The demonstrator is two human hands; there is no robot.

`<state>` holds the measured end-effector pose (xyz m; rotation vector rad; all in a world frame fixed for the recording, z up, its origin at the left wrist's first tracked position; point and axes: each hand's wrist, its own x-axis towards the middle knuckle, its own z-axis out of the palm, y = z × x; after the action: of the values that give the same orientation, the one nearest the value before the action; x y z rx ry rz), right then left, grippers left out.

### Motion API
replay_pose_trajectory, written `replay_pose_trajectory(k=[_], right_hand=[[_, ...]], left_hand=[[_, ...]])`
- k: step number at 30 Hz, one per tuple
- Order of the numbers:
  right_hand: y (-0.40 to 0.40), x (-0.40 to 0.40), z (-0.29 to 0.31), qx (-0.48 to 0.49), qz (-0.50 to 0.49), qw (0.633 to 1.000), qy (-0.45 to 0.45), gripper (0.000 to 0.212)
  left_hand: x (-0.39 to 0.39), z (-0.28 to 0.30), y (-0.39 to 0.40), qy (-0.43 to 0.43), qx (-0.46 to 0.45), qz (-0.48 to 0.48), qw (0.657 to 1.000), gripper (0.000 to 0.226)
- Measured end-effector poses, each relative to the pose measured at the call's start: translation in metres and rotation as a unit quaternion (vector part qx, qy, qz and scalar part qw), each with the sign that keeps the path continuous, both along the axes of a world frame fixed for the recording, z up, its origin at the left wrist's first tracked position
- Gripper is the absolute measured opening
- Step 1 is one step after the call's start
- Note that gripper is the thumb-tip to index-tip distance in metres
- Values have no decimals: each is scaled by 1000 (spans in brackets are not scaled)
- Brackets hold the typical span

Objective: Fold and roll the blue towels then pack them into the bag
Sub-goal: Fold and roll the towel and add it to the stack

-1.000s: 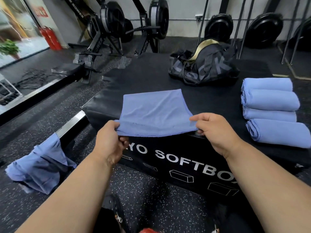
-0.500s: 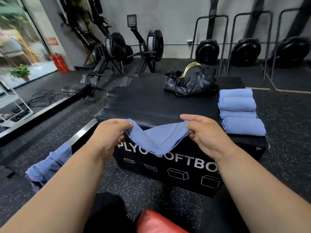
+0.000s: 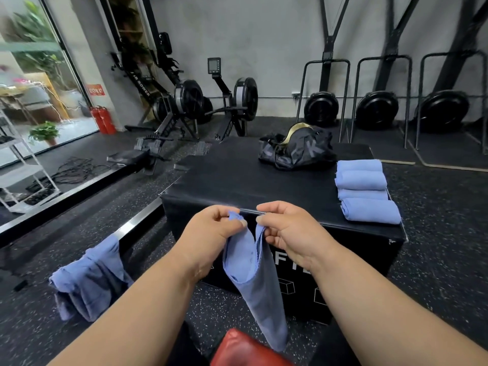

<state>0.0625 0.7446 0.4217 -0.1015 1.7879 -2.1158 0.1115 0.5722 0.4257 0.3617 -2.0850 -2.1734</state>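
**A:** Two hands on one towel rn. Left hand [image 3: 211,228] is pinching one top corner, right hand [image 3: 287,228] is pinching the other, fingers curled tight on the cloth. The blue towel [image 3: 250,281] is hanging down between them, in front of the black box, doubled lengthwise w/ its tail dangling near a red thing [image 3: 245,350] at the bottom of the view.

**B:** So folding in the air?

**A:** Looks like it, imo. To do it well: be matching the two corners edge to edge, keeping the hem lines even, letting the weight pull the cloth straight, then laying it flat on the bench [image 3: 237,180] before rolling. Sloppy corners = lopsided roll.

**B:** Diff vs. earlier?

**A:** A sec ago the towel was lying spread on the bench top, hands well apart at its near corners. Half a sec ago it was sagging between them. Now the hands are nearly touching and the cloth is hanging vertical. Camera is also sitting higher & further back.

**B:** Rest of the job?

**A:** Four rolled towels [image 3: 364,191] are waiting in a row at the bench's right edge. The bag [image 3: 298,151] is sitting at the far side, none packed as far as I can see. More loose towels [image 3: 89,281] are draping over a rail, left.
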Motion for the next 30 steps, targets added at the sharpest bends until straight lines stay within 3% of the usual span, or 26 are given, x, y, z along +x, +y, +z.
replay_pose_trajectory(k=[7,23,30], right_hand=[[-6,16,2,-13,22,1000,6,20],[-7,22,-6,-89,25,996,0,15],[-9,23,-16,-123,40,991,-27,17]], left_hand=[[17,2,4,34,17,-25,999,31],[31,2,13,75,-32,-46,996,20],[32,-6,8,55,10,-68,996,32]])
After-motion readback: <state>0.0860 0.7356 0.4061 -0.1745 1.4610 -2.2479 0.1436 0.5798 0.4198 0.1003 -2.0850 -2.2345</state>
